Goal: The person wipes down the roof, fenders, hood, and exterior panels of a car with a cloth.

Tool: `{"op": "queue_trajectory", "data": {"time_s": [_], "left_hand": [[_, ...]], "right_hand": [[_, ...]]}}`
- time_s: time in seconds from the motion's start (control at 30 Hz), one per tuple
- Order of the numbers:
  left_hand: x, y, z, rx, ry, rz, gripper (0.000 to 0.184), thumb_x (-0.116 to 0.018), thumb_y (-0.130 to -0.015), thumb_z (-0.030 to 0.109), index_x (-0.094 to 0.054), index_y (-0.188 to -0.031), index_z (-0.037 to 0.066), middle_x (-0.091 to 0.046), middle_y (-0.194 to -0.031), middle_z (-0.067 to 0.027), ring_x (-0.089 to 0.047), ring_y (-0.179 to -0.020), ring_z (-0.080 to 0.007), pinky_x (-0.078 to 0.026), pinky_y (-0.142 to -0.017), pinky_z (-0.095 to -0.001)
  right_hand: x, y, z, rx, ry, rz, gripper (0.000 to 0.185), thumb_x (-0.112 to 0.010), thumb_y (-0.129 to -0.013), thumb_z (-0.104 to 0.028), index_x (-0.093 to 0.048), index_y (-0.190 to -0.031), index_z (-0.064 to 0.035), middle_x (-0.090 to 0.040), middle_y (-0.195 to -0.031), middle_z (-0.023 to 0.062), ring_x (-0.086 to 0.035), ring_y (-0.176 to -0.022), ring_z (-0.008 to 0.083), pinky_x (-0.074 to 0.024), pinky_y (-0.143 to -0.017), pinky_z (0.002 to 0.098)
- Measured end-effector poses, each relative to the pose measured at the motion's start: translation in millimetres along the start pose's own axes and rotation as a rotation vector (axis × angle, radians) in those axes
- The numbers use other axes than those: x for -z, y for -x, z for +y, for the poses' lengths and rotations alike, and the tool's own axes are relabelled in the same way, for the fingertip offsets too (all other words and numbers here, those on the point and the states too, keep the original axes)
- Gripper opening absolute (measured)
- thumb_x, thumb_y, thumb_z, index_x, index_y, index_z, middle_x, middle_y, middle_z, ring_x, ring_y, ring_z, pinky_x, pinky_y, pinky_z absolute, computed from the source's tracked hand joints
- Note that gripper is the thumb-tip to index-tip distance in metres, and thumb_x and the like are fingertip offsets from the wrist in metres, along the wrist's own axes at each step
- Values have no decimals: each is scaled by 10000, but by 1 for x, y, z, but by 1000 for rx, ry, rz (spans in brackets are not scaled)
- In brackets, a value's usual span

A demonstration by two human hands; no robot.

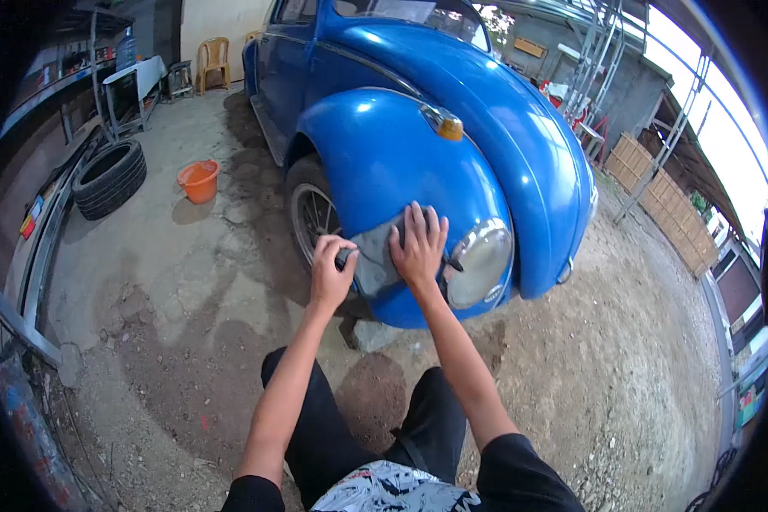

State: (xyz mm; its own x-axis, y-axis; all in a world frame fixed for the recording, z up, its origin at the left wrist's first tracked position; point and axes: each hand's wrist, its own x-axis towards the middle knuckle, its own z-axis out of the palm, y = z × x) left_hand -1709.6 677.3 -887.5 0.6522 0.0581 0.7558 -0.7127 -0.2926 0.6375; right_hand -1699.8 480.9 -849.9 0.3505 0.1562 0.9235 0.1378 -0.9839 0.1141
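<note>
A blue car (384, 145) stands in front of me, its rounded front fender nearest. On the fender, beside the headlight (480, 264), is a dull grey patch (374, 254). My right hand (420, 247) lies on the upper right of this patch with its fingers stretched out and slightly spread. At the patch's left edge, my left hand (331, 271) is closed round a small dark block (343, 258); the fingers cover part of it, so its exact kind is unclear. An orange turn signal (450, 128) sits on top of the fender.
The front wheel (314, 209) is left of the fender. On the concrete floor stand an orange bucket (199, 181) and a loose tyre (109, 177). Farther back are a yellow chair (214, 61) and a table (149, 75). A bamboo fence (666, 205) runs at the right.
</note>
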Motion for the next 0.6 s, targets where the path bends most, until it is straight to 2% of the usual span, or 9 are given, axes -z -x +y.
{"op": "queue_trajectory", "data": {"time_s": [0.03, 0.1, 0.17, 0.23, 0.3, 0.37, 0.47, 0.57, 0.6], "left_hand": [[0, 2, -7, 7, 15, 22, 144, -757, -887, 57, -672, -997, 19, -609, -1051, -160, -636, -1015, -370, -507, -905, -454], [-3, 9, -15, 49, 29, 52, 146, -763, -882, 52, -672, -992, 19, -613, -1054, -155, -642, -1014, -362, -512, -899, -452], [-5, 17, -26, 88, 36, 60, 136, -764, -880, 24, -681, -988, 22, -617, -1052, -144, -651, -1028, -344, -523, -886, -446], [-4, 19, -29, 25, 46, 69, 125, -757, -884, 11, -688, -986, 35, -621, -1044, -138, -660, -1015, -339, -530, -870, -439], [-4, 17, -31, 19, 74, 67, 120, -751, -887, 1, -689, -979, 45, -625, -1034, -131, -669, -990, -331, -537, -852, -434], [-3, 17, -36, -6, 46, 86, 107, -752, -894, 9, -695, -974, 53, -632, -1031, -126, -673, -970, -322, -543, -833, -428], [-12, 28, -46, 23, 43, 116, 115, -743, -899, 14, -697, -996, 56, -645, -1044, -118, -657, -1004, -323, -530, -847, -445], [-17, 43, -51, -17, 11, 120, 142, -703, -907, 4, -703, -1037, 61, -648, -1079, -119, -631, -1043, -325, -506, -890, -461], [-17, 48, -52, -20, 4, 119, 135, -701, -913, 11, -703, -1039, 61, -647, -1086, -118, -627, -1051, -325, -502, -898, -461]], "right_hand": [[-3, 11, 4, 12, -22, -55, 472, -725, -926, -228, -664, -1372, -87, -542, -1509, 161, -442, -1439, 365, -368, -1191, 577], [-6, 14, 3, 79, -82, 46, 414, -723, -912, -203, -701, -1312, -101, -575, -1446, 156, -497, -1383, 346, -431, -1149, 564], [-18, 26, 25, 395, -198, 52, 354, -728, -894, -172, -730, -1242, -106, -624, -1326, 136, -610, -1214, 323, -502, -1094, 530], [-14, 21, 28, 451, -350, -30, 222, -773, -863, -144, -749, -1077, -91, -683, -1066, 97, -678, -954, 298, -576, -994, 491], [-16, 24, 21, 319, -335, -1, 206, -812, -858, -131, -739, -1042, -71, -690, -1065, 100, -680, -1018, 298, -566, -999, 493], [-6, 13, 6, 204, -230, 42, 325, -834, -871, -141, -726, -1157, -33, -703, -1218, 133, -671, -1173, 353, -528, -1045, 524], [-16, 49, -21, -235, -104, 2, 534, -761, -944, -139, -609, -1430, 18, -540, -1557, 194, -469, -1475, 411, -362, -1177, 610], [-27, 88, -45, -390, 17, -106, 686, -580, -1039, -393, -431, -1584, -5, -356, -1678, 224, -275, -1575, 432, -144, -1261, 603], [-31, 97, -44, -384, -26, -119, 882, -597, -984, -546, -323, -1640, -24, -252, -1725, 217, -178, -1600, 448, -64, -1258, 630]]}}
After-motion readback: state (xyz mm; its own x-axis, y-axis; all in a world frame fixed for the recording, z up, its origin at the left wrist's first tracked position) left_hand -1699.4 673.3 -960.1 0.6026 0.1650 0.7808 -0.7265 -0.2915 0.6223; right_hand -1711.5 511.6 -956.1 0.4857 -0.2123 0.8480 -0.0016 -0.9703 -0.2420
